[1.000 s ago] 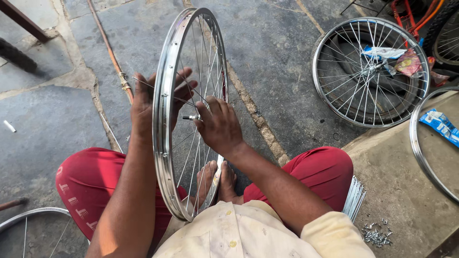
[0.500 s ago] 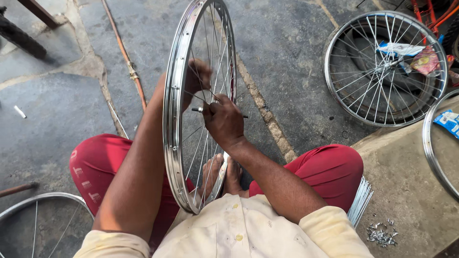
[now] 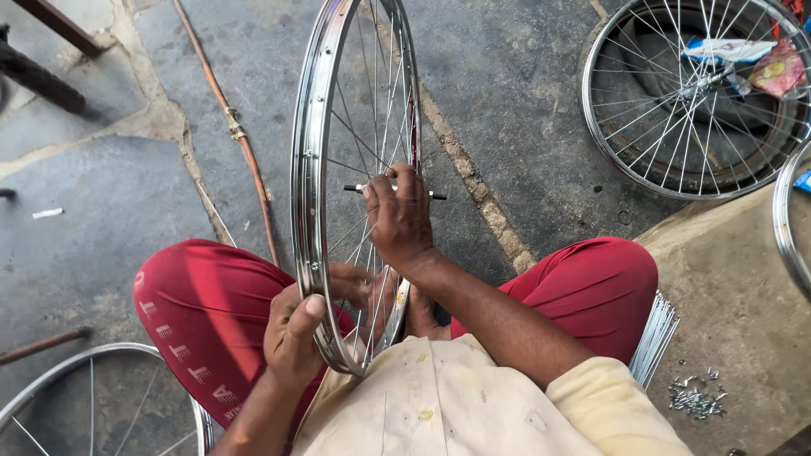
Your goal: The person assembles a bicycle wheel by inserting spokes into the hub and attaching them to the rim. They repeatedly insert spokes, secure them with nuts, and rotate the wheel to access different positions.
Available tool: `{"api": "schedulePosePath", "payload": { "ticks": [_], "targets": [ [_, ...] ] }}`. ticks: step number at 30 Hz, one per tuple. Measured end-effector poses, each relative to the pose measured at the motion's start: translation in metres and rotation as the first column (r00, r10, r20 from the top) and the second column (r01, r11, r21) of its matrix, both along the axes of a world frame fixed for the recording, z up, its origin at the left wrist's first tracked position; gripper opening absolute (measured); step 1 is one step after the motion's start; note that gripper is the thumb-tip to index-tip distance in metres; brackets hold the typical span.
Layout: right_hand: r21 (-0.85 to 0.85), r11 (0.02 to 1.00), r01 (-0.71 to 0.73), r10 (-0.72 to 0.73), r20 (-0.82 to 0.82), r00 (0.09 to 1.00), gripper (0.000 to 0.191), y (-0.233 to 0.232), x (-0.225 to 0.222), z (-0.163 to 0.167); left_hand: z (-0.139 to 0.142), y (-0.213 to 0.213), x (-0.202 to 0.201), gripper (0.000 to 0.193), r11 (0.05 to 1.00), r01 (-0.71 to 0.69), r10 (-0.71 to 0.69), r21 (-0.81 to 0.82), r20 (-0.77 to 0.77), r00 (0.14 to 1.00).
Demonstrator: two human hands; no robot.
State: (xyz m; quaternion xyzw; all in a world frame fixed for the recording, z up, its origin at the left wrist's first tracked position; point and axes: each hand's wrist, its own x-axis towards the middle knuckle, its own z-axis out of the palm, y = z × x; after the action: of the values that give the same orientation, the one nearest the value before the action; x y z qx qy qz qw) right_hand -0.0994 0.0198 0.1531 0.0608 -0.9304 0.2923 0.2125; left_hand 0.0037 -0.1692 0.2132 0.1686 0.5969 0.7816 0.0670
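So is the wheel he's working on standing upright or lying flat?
Upright. The spoked wheel stands on edge between the knees, left hand gripping its rim low down and right hand at the axle.

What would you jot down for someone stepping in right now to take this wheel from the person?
Left hand: grips the near rim of the upright bicycle wheel.
Right hand: on the hub axle at the wheel's centre.
The wheel stands between the knees; spokes are fitted.
Loose spokes and small nipples lie on the right; another wheel lies beyond.
How tight or true the spokes are cannot be told.
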Motion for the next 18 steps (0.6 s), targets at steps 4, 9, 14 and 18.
{"api": "schedulePosePath", "payload": {
  "ticks": [4, 9, 14, 18],
  "targets": [
    [0.038, 0.998, -0.046, 0.049, -0.065, 0.997, 0.031, 0.014, 0.006, 0.008, -0.008, 0.003, -0.003, 0.048, 0.993, -0.026, 0.001, 0.114, 0.215, 0.977],
    [0.064, 0.996, 0.069, -0.059, -0.14, 0.988, 0.041, 0.123, 0.075, -0.013, -0.014, 0.019, -0.037, 0.034, 0.972, 0.004, -0.074, 0.237, 0.287, 0.955],
    [-0.066, 0.719, 0.692, -0.694, -0.125, 0.709, 0.015, 0.305, 0.206, -0.065, -0.029, 0.074, -0.083, 0.035, 0.952, 0.122, -0.189, 0.28, 0.225, 0.956],
    [0.207, 0.495, 0.844, -0.869, 0.135, 0.476, 0.012, 0.41, 0.347, -0.096, -0.018, 0.1, -0.092, 0.038, 0.949, 0.15, -0.209, 0.278, 0.198, 0.958]
  ]
}}
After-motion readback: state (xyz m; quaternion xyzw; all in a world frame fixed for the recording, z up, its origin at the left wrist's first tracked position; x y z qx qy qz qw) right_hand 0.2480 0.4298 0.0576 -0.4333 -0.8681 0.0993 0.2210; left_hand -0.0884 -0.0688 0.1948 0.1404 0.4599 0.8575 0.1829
